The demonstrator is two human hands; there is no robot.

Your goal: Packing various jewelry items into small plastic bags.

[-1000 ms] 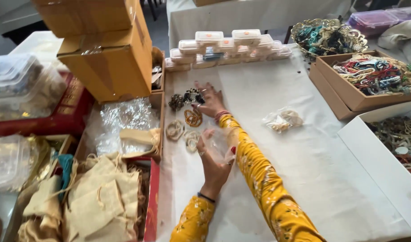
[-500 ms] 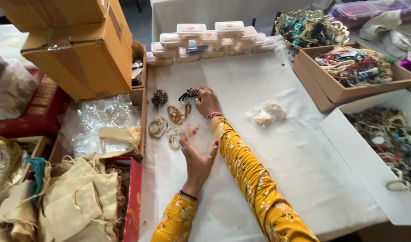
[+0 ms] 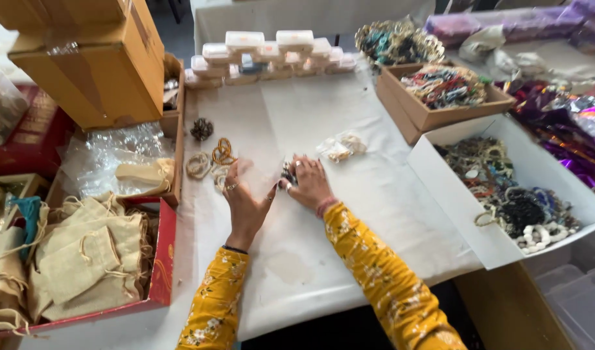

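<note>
My left hand point(image 3: 244, 206) holds up a small clear plastic bag point(image 3: 257, 174) over the white table cover point(image 3: 349, 214). Right beside it, my right hand point(image 3: 308, 183) pinches a dark beaded jewellery piece point(image 3: 287, 174) at the bag's edge. Both arms wear yellow flowered sleeves. Just left of my hands lie a gold bangle set point(image 3: 223, 153), a pale ring-shaped piece point(image 3: 198, 165) and a dark beaded cluster point(image 3: 201, 128). A filled clear packet point(image 3: 341, 148) lies a little beyond my right hand.
A white box of mixed jewellery point(image 3: 440, 170) stands at the right, with a cardboard tray of colourful pieces point(image 3: 427, 116) behind it. Small white plastic cases point(image 3: 265, 55) are stacked at the back. Cardboard boxes point(image 3: 90, 65), loose clear bags point(image 3: 116, 152) and a red box of beige pouches point(image 3: 163, 259) fill the left.
My right hand has drawn back from the far pieces with the dark jewellery in it and met the bag. My left hand has lifted the bag upright.
</note>
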